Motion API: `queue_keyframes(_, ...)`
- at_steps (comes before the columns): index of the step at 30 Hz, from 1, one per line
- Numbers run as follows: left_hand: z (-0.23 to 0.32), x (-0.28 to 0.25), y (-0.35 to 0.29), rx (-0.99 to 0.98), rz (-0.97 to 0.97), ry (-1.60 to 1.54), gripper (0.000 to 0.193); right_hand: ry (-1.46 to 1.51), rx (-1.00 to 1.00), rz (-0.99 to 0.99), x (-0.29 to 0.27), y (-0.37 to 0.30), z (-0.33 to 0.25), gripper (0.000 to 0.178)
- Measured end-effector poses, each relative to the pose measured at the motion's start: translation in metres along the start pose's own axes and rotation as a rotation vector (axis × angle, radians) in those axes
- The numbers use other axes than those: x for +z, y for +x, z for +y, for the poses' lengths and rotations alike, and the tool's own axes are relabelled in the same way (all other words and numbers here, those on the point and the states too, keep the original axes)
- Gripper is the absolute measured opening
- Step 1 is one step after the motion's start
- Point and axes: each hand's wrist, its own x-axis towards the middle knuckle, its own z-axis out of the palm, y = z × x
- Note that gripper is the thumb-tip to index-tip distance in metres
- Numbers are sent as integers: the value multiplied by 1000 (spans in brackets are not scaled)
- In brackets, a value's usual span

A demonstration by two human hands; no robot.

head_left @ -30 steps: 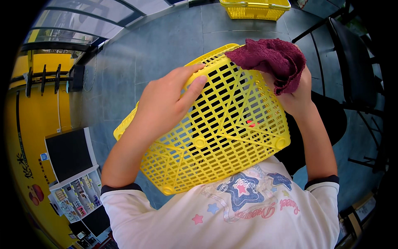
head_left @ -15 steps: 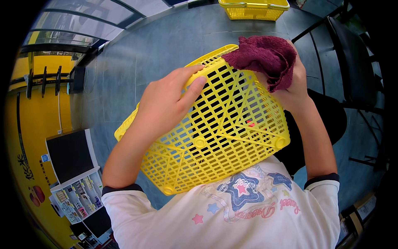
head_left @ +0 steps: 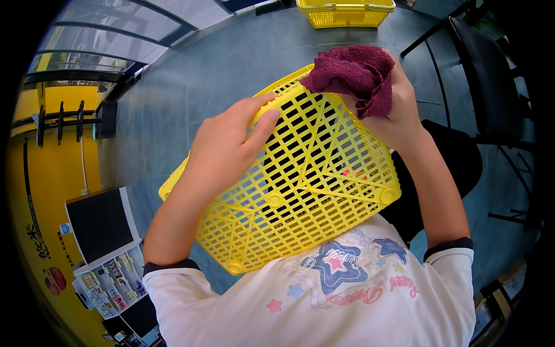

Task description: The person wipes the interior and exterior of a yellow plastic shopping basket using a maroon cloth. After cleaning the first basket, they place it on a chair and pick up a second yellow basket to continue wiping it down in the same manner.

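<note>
A yellow plastic shopping basket (head_left: 289, 199) is tilted in front of my chest, its slotted bottom turned toward me. My left hand (head_left: 231, 136) grips its upper left edge, with the thumb on the bottom and the fingers going over the side. In my right hand (head_left: 399, 115) is a bunched maroon cloth (head_left: 355, 75), pressed against the basket's upper right corner. Most of the right fingers are hidden behind the cloth. The basket's lower edge lies close to my white shirt.
A second yellow basket (head_left: 347, 16) stands on the grey tiled floor (head_left: 167, 124) ahead. To the right is a black chair (head_left: 483, 81). On the left, a shelf of small goods (head_left: 113, 280) stands by a yellow wall (head_left: 17, 196), and windows (head_left: 127, 26) are at the far left.
The cloth and my right hand have shifted slightly left along the basket's upper corner. My left hand keeps its grip on the basket. The view has turned a little.
</note>
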Motion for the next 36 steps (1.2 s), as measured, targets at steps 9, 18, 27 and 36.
queue_keyframes(9,1,-1,-1,1,-10,7,44,-29,-7,-3,-10,-12,8,32)
queue_keyframes(18,1,0,-2,5,11,12,41,50,85,13,-9,-18,9,33)
queue_keyframes(27,-5,2,-1,13,-5,3,44,3,28,-20,-4,-7,4,32)
queue_keyframes(36,-5,3,-1,19,-5,2,43,23,57,-5,-1,-6,0,29)
